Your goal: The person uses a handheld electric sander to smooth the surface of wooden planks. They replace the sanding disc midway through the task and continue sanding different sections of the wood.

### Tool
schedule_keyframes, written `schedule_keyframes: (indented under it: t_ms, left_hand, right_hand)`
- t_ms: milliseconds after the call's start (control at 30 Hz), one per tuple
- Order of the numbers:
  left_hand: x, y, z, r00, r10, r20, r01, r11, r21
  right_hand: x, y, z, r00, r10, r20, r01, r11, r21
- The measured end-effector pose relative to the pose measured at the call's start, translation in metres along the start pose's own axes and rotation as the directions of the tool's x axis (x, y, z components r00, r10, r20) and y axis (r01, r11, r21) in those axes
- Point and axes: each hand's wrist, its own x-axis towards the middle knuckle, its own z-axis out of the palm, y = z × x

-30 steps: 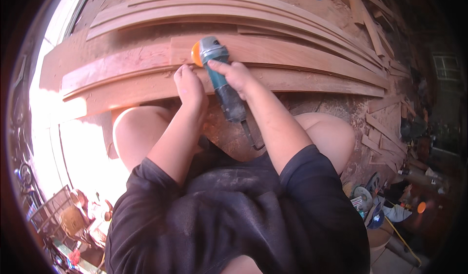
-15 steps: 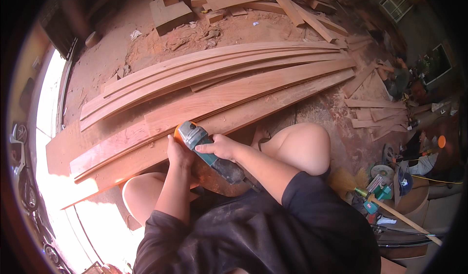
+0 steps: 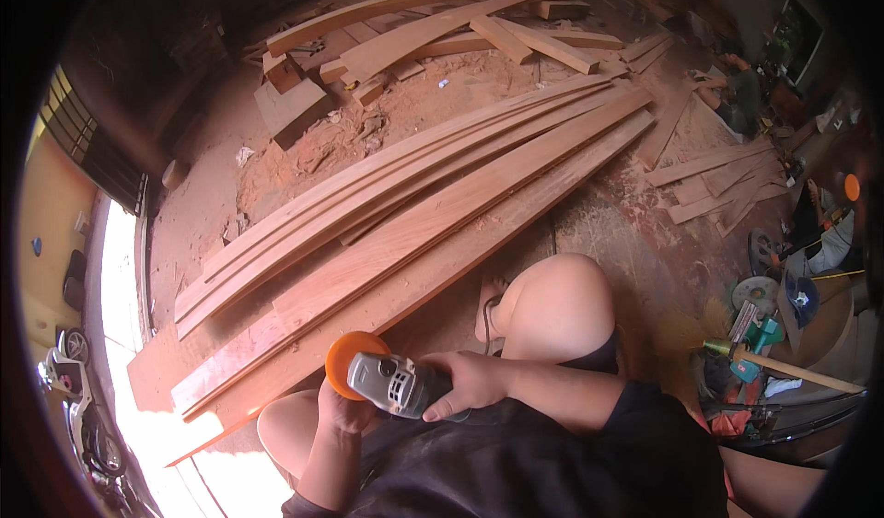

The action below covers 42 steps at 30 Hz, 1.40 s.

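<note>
In front of my lap I have an angle grinder (image 3: 391, 384) with a grey head and a round orange disc (image 3: 357, 363). My right hand (image 3: 468, 384) is closed round its body, thumb on top. Close under the disc, my left hand (image 3: 345, 412) grips the tool near its head; most of its fingers are hidden behind the head and disc. Just beyond the disc lie long wooden boards (image 3: 405, 251), side by side and running from lower left to upper right, with sawdust on the nearest one.
More boards and blocks (image 3: 414, 48) are piled at the back. Short planks (image 3: 718, 186) lie to the right, near another person (image 3: 741, 94). A broom (image 3: 783, 371) and several tools lie at the right. A motorbike (image 3: 87, 407) stands outside at the left.
The grinder has turned so its orange disc shows more fully, and it sits lower in the picture. Both hands stay on it. My view has shifted and tilted.
</note>
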Motion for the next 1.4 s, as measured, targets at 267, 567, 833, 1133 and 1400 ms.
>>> schedule_keyframes:
  t_ms: [267, 567, 833, 1133, 1400]
  left_hand:
    - [0.028, -0.037, -0.034, 0.994, 0.095, 0.053, -0.039, -0.143, 0.989]
    - [0.154, 0.106, 0.067, 0.84, 0.374, -0.394, -0.394, 0.918, 0.031]
    - [0.063, 0.007, 0.042, 0.897, 0.123, 0.425, -0.326, 0.832, 0.448]
    - [0.085, -0.002, 0.122, 0.536, 0.291, 0.792, -0.746, -0.276, 0.606]
    - [0.144, -0.023, 0.233, 0.701, 0.585, 0.408, -0.147, -0.441, 0.885]
  right_hand:
    - [-0.008, -0.013, -0.01, 0.923, -0.22, 0.316, 0.155, 0.964, 0.217]
    - [-0.011, 0.007, -0.017, 0.909, -0.279, 0.309, 0.107, 0.875, 0.473]
    - [-0.014, 0.031, -0.038, 0.92, -0.321, 0.223, 0.134, 0.795, 0.592]
    - [-0.038, 0.043, -0.061, 0.952, -0.158, -0.261, 0.283, 0.777, 0.562]
    - [-0.179, 0.075, -0.128, 0.305, -0.344, -0.888, 0.388, 0.897, -0.214]
